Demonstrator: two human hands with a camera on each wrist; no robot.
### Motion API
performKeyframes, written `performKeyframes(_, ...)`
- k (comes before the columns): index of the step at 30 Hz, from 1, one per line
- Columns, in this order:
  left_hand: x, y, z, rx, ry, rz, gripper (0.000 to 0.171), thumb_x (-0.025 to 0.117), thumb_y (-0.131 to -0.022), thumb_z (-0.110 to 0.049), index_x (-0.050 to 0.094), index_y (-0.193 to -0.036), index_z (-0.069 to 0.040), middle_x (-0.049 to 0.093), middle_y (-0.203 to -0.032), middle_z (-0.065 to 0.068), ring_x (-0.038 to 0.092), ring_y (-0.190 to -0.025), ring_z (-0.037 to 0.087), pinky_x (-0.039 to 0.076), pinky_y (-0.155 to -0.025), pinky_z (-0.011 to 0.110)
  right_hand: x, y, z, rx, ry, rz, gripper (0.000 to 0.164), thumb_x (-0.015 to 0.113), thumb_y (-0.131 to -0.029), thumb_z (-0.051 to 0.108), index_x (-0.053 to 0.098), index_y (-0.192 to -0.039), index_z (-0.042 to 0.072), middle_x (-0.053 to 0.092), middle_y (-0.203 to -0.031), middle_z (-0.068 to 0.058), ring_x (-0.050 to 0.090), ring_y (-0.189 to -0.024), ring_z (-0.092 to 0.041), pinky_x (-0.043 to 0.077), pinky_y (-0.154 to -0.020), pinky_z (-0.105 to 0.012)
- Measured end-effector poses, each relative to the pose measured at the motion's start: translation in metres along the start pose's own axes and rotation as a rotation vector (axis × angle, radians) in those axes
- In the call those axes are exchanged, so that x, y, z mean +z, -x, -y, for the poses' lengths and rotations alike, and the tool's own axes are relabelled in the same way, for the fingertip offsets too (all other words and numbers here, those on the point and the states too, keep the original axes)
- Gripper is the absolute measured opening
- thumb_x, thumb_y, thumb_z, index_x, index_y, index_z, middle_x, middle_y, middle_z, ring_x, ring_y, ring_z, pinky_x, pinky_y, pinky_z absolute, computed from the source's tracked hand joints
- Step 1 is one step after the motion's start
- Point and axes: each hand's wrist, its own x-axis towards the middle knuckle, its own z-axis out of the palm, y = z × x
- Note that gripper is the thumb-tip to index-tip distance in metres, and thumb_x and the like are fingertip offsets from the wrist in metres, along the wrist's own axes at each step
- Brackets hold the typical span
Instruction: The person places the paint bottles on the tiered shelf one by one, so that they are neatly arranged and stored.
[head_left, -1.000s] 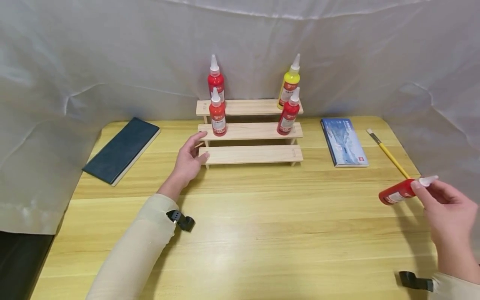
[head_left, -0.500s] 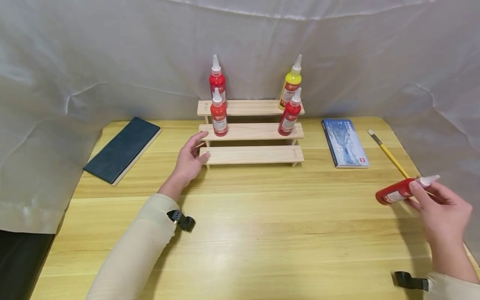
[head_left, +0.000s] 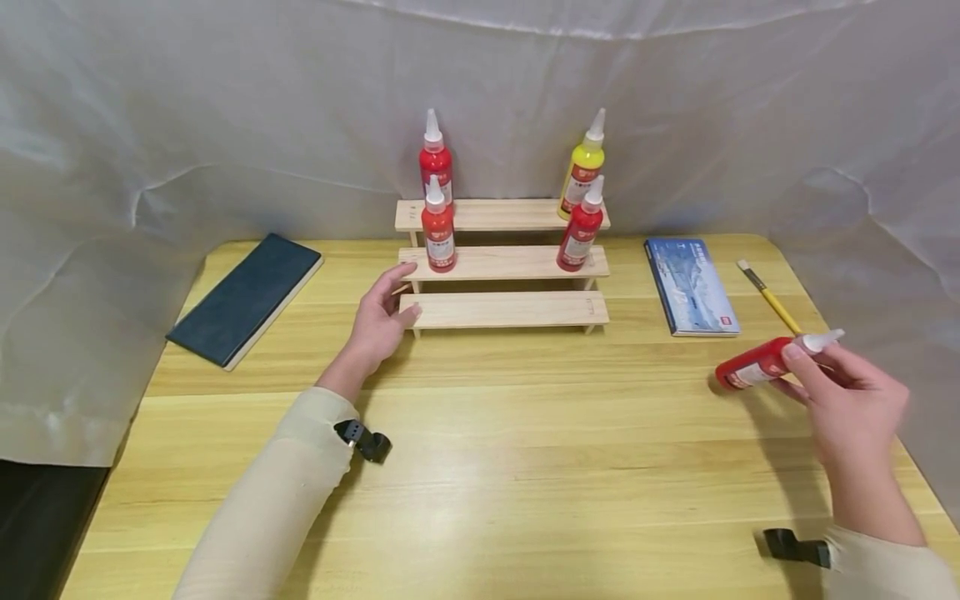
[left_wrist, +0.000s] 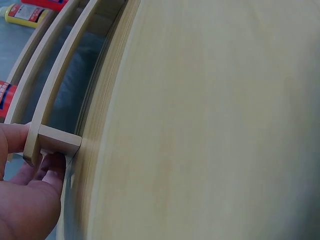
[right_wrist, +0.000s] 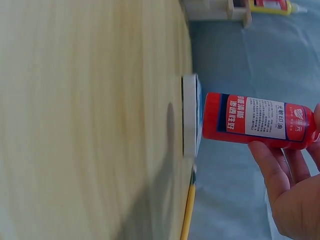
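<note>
A three-step wooden display stand point(head_left: 502, 310) stands at the back of the table. My left hand point(head_left: 377, 321) grips its left end, thumb at the lowest step and fingers curled behind, as the left wrist view shows. Two red bottles, an orange-red bottle point(head_left: 438, 237) and a yellow bottle point(head_left: 581, 179), all with white nozzles, stand on the upper and middle steps. One red bottle point(head_left: 433, 171) is at upper left, the other red bottle point(head_left: 580, 237) at middle right. My right hand point(head_left: 855, 404) pinches a further red ink bottle point(right_wrist: 260, 120) near its neck, tilted above the table, its base pointing left.
A dark notebook point(head_left: 246, 302) lies on the left of the table point(head_left: 480, 467). To the right of the stand are a blue-and-white box point(head_left: 692, 287) and a yellow-handled paintbrush point(head_left: 772, 298). A grey cloth point(head_left: 495, 92) hangs behind and around the table.
My right hand has moved left and slightly away from me with the red bottle. The left hand stays at the stand's end.
</note>
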Motion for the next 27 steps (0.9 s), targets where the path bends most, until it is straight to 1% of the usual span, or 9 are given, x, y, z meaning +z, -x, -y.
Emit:
performKeyframes(3,0.0,0.0,-0.002,-0.005,0.002,0.003,0.063,0.058,-0.091,0.017,0.05,-0.146,-0.012,0.043,-0.151,0.007,0.043,-0.133,0.031,0.034,-0.111,0.043,0.012,0.003,-0.001,-0.021,-0.039,0.07,0.043,0.084,-0.073,-0.008,0.07,-0.114,-0.011,0.071,-0.096,-0.01,0.069,-0.079,-0.017,0.057,-0.058,-0.035)
performKeyframes(6,0.001,0.002,-0.01,-0.015,-0.002,0.009,0.062,0.058,-0.091,0.018,0.049,-0.146,-0.008,0.042,-0.151,0.011,0.043,-0.134,0.034,0.033,-0.112,0.044,0.025,0.007,-0.002,-0.03,-0.034,0.117,0.042,0.083,-0.074,-0.008,0.07,-0.115,-0.01,0.071,-0.097,-0.01,0.07,-0.08,-0.018,0.057,-0.059,-0.035)
performKeyframes(9,0.002,0.006,-0.021,-0.021,-0.004,0.014,0.06,0.057,-0.09,0.019,0.049,-0.145,-0.005,0.043,-0.15,0.013,0.042,-0.134,0.037,0.033,-0.112,0.044,0.038,0.009,-0.003,-0.063,0.013,0.151,0.041,0.084,-0.075,-0.005,0.07,-0.114,-0.01,0.071,-0.097,-0.01,0.07,-0.08,-0.018,0.057,-0.06,-0.034)
performKeyframes(13,0.003,0.011,-0.032,-0.015,0.002,0.017,0.06,0.057,-0.09,0.019,0.049,-0.145,-0.003,0.042,-0.15,0.014,0.042,-0.133,0.038,0.033,-0.112,0.045,0.056,0.013,-0.004,-0.11,0.027,0.209,0.039,0.083,-0.077,-0.003,0.069,-0.112,-0.012,0.07,-0.094,-0.012,0.068,-0.078,-0.019,0.056,-0.061,-0.035)
performKeyframes(18,0.003,0.012,-0.035,-0.025,-0.002,0.013,0.059,0.057,-0.09,0.019,0.049,-0.144,-0.004,0.043,-0.149,0.014,0.042,-0.134,0.038,0.032,-0.112,0.045,0.077,0.019,-0.004,-0.143,0.011,0.276,0.034,0.082,-0.078,-0.005,0.07,-0.109,-0.013,0.069,-0.092,-0.014,0.068,-0.079,-0.02,0.056,-0.063,-0.036)
performKeyframes(23,0.002,0.012,-0.033,-0.033,-0.004,0.013,0.059,0.057,-0.091,0.018,0.049,-0.145,-0.005,0.043,-0.149,0.014,0.041,-0.134,0.039,0.031,-0.113,0.046,0.099,0.025,-0.004,-0.164,0.009,0.325,0.033,0.081,-0.079,-0.005,0.07,-0.109,-0.013,0.07,-0.092,-0.014,0.07,-0.078,-0.02,0.057,-0.063,-0.036)
performKeyframes(27,0.002,0.012,-0.034,-0.029,-0.002,0.012,0.059,0.057,-0.091,0.018,0.049,-0.144,-0.004,0.044,-0.148,0.015,0.041,-0.134,0.038,0.032,-0.112,0.046,0.117,0.029,-0.003,-0.178,0.044,0.362,0.031,0.082,-0.08,-0.003,0.072,-0.108,-0.011,0.071,-0.091,-0.013,0.07,-0.077,-0.019,0.058,-0.063,-0.035)
